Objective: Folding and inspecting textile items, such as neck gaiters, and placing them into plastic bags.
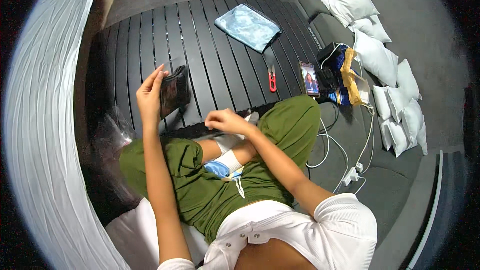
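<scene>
My left hand [151, 90] is raised over the near left of the black slatted table, thumb and fingers pinching the top edge of a flat, dark, glossy pouch-like piece [175, 92]. The piece hangs upright to the right of the hand; whether it is cloth or plastic I cannot tell. My right hand [229, 121] hovers above my lap near the table's front edge, its fingers curled in. Anything inside those fingers is hidden. Small red-handled thread snips [272, 80] lie on the table at right, and a folded light-blue patterned cloth [247, 26] rests farther back.
A lit phone [309, 80] leans at the table's right edge beside a blue-and-yellow bag [347, 80]. White cables and a plug [352, 176] lie on the grey sofa. White cushions [372, 50] line its back. Clear plastic [117, 130] is by my left knee; a white curtain [45, 120] hangs left.
</scene>
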Demonstrator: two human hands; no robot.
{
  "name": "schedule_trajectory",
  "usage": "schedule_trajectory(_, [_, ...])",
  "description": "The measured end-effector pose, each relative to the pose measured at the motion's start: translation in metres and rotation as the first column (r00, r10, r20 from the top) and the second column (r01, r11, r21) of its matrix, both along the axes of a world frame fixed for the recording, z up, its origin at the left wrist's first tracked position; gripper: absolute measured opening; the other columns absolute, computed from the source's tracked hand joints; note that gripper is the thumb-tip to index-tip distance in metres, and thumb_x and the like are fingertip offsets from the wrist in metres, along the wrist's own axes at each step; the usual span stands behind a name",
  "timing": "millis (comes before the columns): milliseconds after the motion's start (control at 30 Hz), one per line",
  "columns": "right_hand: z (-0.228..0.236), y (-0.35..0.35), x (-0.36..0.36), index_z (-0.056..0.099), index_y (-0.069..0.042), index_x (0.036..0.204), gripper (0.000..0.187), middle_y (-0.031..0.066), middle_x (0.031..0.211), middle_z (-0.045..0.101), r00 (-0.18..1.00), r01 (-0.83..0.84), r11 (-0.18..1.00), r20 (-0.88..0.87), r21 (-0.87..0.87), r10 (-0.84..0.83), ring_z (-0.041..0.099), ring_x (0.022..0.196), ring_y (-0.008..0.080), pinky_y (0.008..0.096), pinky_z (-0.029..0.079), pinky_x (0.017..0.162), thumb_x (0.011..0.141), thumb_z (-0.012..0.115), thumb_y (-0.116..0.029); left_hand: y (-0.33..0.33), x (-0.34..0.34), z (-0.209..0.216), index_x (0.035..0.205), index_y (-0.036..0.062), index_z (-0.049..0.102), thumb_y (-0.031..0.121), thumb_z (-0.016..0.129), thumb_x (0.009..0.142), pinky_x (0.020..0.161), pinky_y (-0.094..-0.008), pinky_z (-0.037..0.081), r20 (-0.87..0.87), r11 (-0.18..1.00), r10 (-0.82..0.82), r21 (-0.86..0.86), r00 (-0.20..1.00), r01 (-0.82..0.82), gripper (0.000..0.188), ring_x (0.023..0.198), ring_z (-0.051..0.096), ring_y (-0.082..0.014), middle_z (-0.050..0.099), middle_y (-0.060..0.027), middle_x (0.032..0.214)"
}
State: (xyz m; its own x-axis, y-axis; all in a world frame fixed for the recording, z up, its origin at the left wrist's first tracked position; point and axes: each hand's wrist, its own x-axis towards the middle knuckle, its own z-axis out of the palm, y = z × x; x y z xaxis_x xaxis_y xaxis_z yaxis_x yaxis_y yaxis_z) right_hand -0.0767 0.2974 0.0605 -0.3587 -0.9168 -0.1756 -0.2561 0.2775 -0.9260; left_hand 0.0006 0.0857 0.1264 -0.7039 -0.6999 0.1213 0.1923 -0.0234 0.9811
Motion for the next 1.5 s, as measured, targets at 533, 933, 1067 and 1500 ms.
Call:
schedule_trajectory(533, [-0.039, 0.018, 0.002, 0.065, -0.002, 0.083, 0.025, 0.0201, 0.087, 0.062, 0.795, 0.1, 0.777, -0.52, 0.621, 0.313, 0.061, 0.082, 0.0341, 0.0436, 0.046, 0.075, 0.073, 0.053, -0.022, 0.003, 0.008, 0.002, 0.111, 0.0017, 0.056, 0.016, 0.051, 0.087, 0.078, -0.024, 0.046, 0.001, 0.99, -0.129, 0.062, 0.992, 0.129, 0.028, 0.087, 0.058, -0.0123, 0.062, -0.0108, 0.098])
schedule_trajectory(933, [-0.015, 0.045, -0.045, 0.061, 0.004, 0.087, 0.023, 0.0194, 0.071, 0.062, 0.918, 0.298, 0.799, -0.388, 0.523, -0.089, 0.06, 0.05, 0.027, 0.0359, 0.05, 0.051, 0.077, 0.049, -0.012, 0.03, -0.013, -0.015, 0.115, 0.0025, 0.052, 0.02, 0.051, 0.087, 0.069, -0.0229, 0.048, -0.041, 0.873, -0.343, 0.353, 0.938, 0.335, 0.033, 0.083, 0.06, -0.0128, 0.062, -0.012, 0.098])
schedule_trajectory(1067, [-0.009, 0.046, -0.074, 0.057, 0.004, 0.093, 0.027, 0.0163, 0.069, 0.062, 0.689, 0.678, 0.729, -0.424, 0.092, -0.588, 0.062, 0.056, 0.0229, 0.0323, 0.049, 0.055, 0.084, 0.049, -0.02, 0.031, -0.037, -0.038, 0.115, 0.006, 0.053, 0.022, 0.052, 0.087, 0.068, -0.0248, 0.049, 0.042, 0.839, -0.369, 0.444, 0.929, 0.313, 0.032, 0.081, 0.06, -0.014, 0.062, -0.0114, 0.096])
schedule_trajectory(1500, [-0.025, -0.016, -0.049, 0.049, 0.003, 0.109, 0.029, 0.0203, 0.111, 0.05, 0.397, 0.554, 0.702, -0.6, -0.446, -0.695, 0.042, 0.11, 0.0363, 0.0404, 0.031, 0.095, 0.083, 0.042, -0.007, 0.021, -0.061, -0.095, 0.119, -0.0034, 0.044, 0.028, 0.04, 0.09, 0.095, -0.0361, 0.032, 0.267, 0.865, 0.391, -0.434, 0.881, -0.252, 0.043, 0.113, 0.042, -0.034, 0.046, -0.0197, 0.121])
